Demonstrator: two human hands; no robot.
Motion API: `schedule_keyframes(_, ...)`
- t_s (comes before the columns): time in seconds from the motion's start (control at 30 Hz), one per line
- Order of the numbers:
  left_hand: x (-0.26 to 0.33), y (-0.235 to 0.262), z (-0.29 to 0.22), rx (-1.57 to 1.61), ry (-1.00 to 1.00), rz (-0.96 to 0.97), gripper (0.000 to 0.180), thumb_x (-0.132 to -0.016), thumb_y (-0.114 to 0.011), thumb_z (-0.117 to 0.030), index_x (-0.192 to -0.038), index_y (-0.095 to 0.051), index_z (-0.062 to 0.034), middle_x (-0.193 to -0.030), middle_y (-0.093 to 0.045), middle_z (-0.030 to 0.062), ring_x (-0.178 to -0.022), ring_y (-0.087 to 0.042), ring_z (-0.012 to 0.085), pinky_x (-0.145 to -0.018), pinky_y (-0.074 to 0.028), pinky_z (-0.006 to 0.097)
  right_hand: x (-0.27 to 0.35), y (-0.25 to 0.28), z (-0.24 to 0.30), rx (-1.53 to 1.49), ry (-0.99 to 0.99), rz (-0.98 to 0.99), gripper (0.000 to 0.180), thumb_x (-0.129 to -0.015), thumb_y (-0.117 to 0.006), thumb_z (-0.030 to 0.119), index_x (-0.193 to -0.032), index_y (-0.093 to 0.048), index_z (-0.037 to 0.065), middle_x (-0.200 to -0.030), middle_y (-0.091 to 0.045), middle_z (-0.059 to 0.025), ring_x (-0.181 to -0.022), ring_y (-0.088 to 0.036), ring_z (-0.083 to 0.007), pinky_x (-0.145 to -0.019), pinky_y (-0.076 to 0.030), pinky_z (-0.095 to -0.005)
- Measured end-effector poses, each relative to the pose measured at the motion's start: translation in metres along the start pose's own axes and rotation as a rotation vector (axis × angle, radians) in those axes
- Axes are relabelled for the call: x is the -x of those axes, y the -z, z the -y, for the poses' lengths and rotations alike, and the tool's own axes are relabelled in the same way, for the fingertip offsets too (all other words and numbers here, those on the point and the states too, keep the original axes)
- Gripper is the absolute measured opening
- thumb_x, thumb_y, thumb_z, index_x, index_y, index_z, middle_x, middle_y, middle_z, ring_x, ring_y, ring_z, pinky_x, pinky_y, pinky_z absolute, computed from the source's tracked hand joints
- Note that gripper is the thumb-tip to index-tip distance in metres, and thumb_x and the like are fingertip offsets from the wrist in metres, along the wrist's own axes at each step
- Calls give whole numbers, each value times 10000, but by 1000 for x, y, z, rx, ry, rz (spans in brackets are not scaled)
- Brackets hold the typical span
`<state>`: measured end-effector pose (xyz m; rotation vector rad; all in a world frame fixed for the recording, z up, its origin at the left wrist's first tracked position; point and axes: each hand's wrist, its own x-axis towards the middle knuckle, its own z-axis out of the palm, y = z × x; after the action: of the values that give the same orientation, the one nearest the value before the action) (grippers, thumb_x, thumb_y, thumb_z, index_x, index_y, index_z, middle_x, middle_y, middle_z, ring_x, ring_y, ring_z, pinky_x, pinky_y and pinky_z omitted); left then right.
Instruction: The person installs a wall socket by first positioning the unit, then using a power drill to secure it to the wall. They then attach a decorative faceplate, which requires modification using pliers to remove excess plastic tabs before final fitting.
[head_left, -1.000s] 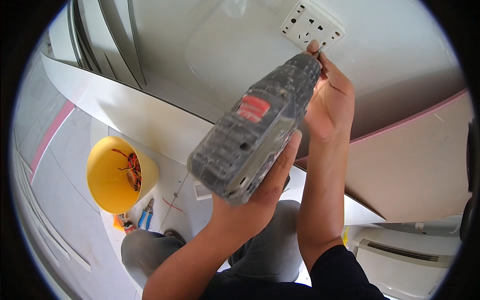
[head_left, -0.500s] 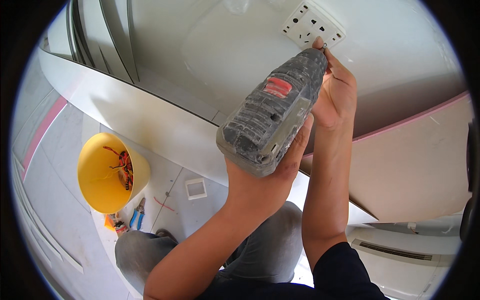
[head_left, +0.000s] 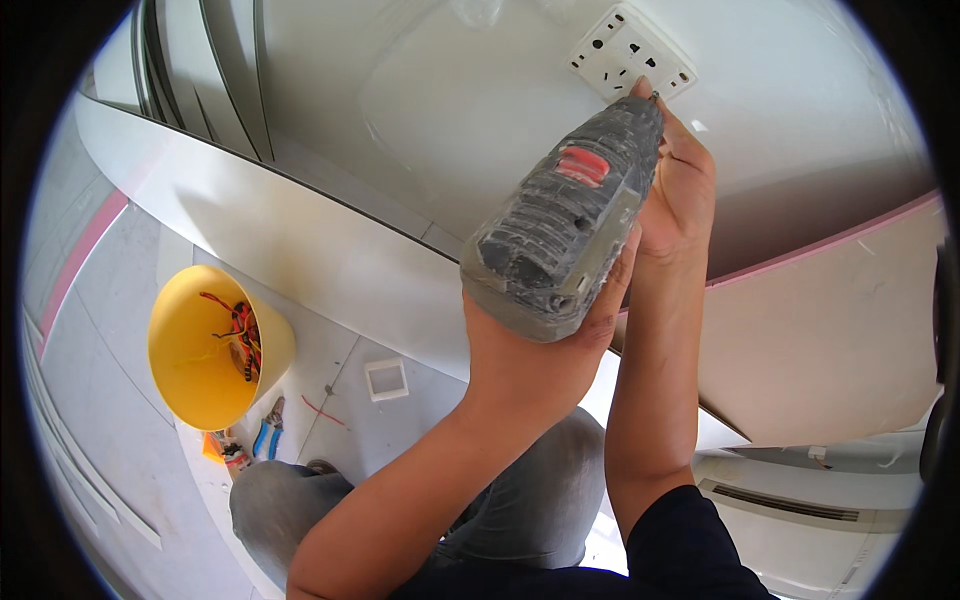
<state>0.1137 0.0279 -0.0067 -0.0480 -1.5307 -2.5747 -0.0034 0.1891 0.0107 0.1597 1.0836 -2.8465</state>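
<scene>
My left hand (head_left: 535, 375) is wrapped round a dusty grey cordless drill (head_left: 555, 225) with a red patch on top. The drill's nose points up and right at the lower right part of a white double wall socket (head_left: 633, 52). My right hand (head_left: 680, 195) is pinched at the nose, palm turned up. Its index fingertip and thumb close round a small metal piece (head_left: 655, 96); whether this is a screw or the bit is not clear. The drill hides some of the right fingers and the left hand's grip.
A yellow bucket (head_left: 205, 350) with wire scraps stands on the tiled floor at left. Beside it lie blue-handled pliers (head_left: 268, 430) and a white square frame (head_left: 386, 380). A white panel edge (head_left: 350, 295) crosses between me and the wall; a pinkish board (head_left: 820, 330) is at right.
The drill and both hands have shifted slightly right in the picture, and the drill's rear sits a little higher. The small metal piece shows less now. The whole view has moved slightly.
</scene>
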Motion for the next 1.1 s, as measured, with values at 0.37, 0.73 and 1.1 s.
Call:
schedule_keyframes(0.37, 8, -18, 3, 26, -59, -29, 227, -1012, -733, -186, -1166, -704, -22, -1073, -706, 28, -884, -657, 105, -748, -559, 291, 1, -2, 9, 76, -41, 35, 326, -1085, -498, 179, -1236, -672, -52, -1025, -669, -75, -983, -636, -206, -936, -550, -401)
schedule_keyframes(0.73, 12, -23, -12, 309, 354, -41, 205, -915, -795, -70, -1062, -679, 15, -935, -694, 43, -808, -644, 102, -659, -520, 287, 13, -7, 12, 328, -2, -38, 357, -1058, -552, 218, -1222, -675, -73, -967, -694, -72, -899, -661, -202, -879, -575, -392)
schedule_keyframes(1.1, 8, -25, -13, 189, 171, -66, 174, -930, -775, -54, -1054, -671, 7, -876, -690, 33, -739, -654, 83, -638, -522, 280, 22, -20, 5, 477, -62, -194, 677, -1048, -428, 604, -1023, -672, -27, -835, -686, -65, -682, -596, -100, -540, -430, -209)
